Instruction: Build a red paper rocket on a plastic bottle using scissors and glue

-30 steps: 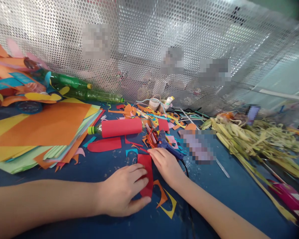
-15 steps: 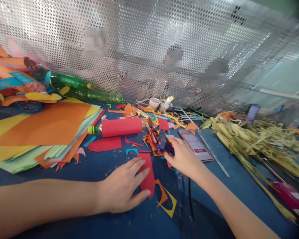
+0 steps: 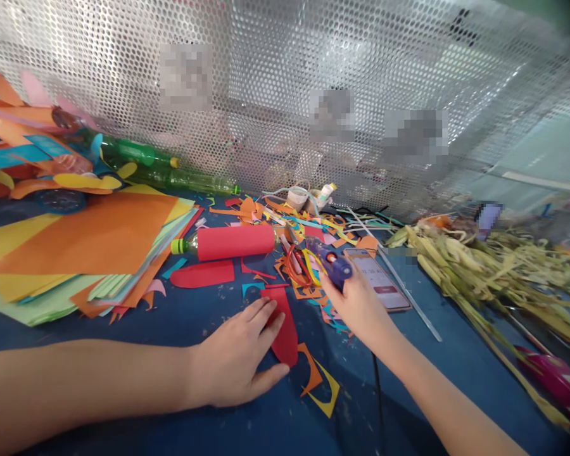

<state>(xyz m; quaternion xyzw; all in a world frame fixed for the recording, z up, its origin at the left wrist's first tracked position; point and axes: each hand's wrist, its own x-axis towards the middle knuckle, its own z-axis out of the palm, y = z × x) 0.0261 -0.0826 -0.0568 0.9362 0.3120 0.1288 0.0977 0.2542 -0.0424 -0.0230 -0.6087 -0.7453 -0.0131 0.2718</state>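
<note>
Now the left hand is lying flat on the blue table, its fingers spread and pressing on the left edge of a red paper piece that is pointing away from the person. Just beside this piece, the right hand is closed around the handle of a blue glue gun, and the gun's nozzle is pointing up and to the left, above a heap of paper scraps. A phone is lying right of this hand. Further back, a bottle wrapped in red paper is lying on its side, near a stack of coloured sheets.
</note>
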